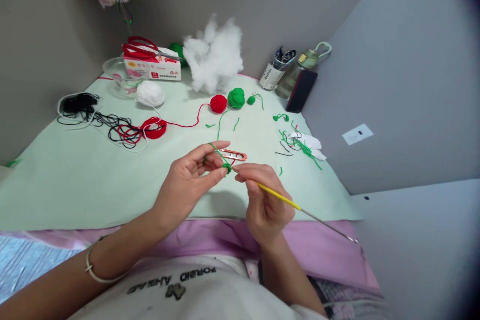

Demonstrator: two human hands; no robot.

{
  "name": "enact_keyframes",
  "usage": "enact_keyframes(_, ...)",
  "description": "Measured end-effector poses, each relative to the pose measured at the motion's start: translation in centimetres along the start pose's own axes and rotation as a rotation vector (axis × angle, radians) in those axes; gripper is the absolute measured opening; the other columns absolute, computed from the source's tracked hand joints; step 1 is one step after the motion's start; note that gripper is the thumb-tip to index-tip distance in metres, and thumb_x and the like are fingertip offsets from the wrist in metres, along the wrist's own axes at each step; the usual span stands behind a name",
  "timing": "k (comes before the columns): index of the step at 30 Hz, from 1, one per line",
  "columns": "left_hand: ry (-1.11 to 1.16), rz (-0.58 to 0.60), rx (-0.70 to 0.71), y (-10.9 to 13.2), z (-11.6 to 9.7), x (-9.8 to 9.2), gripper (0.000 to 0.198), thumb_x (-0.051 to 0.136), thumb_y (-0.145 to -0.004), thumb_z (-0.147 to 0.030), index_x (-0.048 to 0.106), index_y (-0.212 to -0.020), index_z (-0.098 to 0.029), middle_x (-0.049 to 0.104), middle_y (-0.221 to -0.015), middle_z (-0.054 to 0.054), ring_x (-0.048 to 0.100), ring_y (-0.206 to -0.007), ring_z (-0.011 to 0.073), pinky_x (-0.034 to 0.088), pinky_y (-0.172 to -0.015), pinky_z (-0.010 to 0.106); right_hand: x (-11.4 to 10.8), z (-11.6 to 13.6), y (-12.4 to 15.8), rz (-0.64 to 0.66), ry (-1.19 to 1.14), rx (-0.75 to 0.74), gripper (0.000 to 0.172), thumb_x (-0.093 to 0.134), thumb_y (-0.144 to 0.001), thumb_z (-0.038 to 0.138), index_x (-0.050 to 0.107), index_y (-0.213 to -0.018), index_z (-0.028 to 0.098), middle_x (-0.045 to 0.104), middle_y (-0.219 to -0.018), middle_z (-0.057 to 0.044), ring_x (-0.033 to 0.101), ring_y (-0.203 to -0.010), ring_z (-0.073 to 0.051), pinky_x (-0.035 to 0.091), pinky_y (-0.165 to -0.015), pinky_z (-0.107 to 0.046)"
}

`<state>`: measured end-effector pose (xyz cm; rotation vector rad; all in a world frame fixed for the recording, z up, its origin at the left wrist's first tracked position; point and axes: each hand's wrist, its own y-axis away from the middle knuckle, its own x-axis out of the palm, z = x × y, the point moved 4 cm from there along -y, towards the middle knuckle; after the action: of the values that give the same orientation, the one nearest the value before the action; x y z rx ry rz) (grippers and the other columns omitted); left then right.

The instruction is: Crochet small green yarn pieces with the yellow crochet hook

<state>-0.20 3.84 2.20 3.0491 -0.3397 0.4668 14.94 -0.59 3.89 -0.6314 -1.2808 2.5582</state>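
Note:
My left hand point(195, 172) pinches a small green crochet piece point(227, 167), with green yarn point(219, 127) looped over its forefinger and running back to a green yarn ball point(236, 97). My right hand point(264, 195) grips a yellow-handled crochet hook point(285, 200) whose tip meets the green piece. The hook's metal end points away to the lower right. Both hands hover above the pale green table cover point(75, 180). An orange thread snip point(234, 155) lies on the cover just behind my fingers.
A red yarn ball point(218, 103), a red coil point(154, 128), black and white yarn point(88, 110), white stuffing point(213, 55), a box with red scissors point(152, 62), a pen cup point(273, 72), a bottle point(300, 67), a phone point(302, 91) and green scraps point(300, 142) lie on the table.

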Motion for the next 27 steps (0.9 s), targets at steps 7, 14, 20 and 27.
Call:
enact_keyframes(7, 0.280, 0.111, -0.275, -0.1, 1.5, 0.5, 0.035, 0.082, -0.086, -0.027, 0.079, -0.121, -0.026, 0.071, -0.091, -0.001, 0.061, -0.084, 0.0118, 0.051, -0.080, 0.022, 1.0, 0.1, 1.5, 0.004, 0.301, -0.133, 0.041, 0.065, -0.094, 0.006, 0.073, -0.126, 0.029, 0.076, -0.109, -0.007, 0.074, -0.100, -0.021, 0.062, -0.080, -0.034)
enact_keyframes(14, 0.247, 0.112, -0.260, -0.4, 1.0, 0.3, 0.030, 0.080, -0.084, -0.024, 0.082, -0.115, -0.022, 0.074, -0.104, 0.005, 0.059, -0.087, 0.0146, 0.051, -0.080, 0.026, 0.1, -1.5, 0.1, -0.175, -0.312, 0.387, 0.021, 0.056, -0.103, 0.022, 0.077, -0.100, 0.026, 0.073, -0.086, -0.002, 0.066, -0.070, -0.015, 0.057, -0.064, -0.032)
enact_keyframes(20, 0.147, 0.082, -0.146, 0.0, 1.0, 0.5, 0.029, 0.083, -0.085, -0.026, 0.082, -0.115, -0.029, 0.068, -0.090, -0.001, 0.059, -0.091, 0.0138, 0.049, -0.087, 0.025, 1.0, -1.0, 0.3, -0.058, -0.214, 0.268, 0.027, 0.058, -0.101, 0.015, 0.077, -0.113, 0.031, 0.080, -0.102, -0.002, 0.074, -0.089, -0.018, 0.063, -0.084, -0.039)
enact_keyframes(27, 0.384, 0.188, -0.343, -0.4, 2.0, 0.8, 0.027, 0.082, -0.087, -0.029, 0.083, -0.113, -0.025, 0.074, -0.113, 0.003, 0.061, -0.086, 0.0106, 0.050, -0.079, 0.021, 0.6, -0.6, 0.8, -0.045, 0.054, 0.079, 0.035, 0.062, -0.098, 0.010, 0.077, -0.120, 0.033, 0.078, -0.108, -0.005, 0.074, -0.097, -0.019, 0.063, -0.080, -0.036)
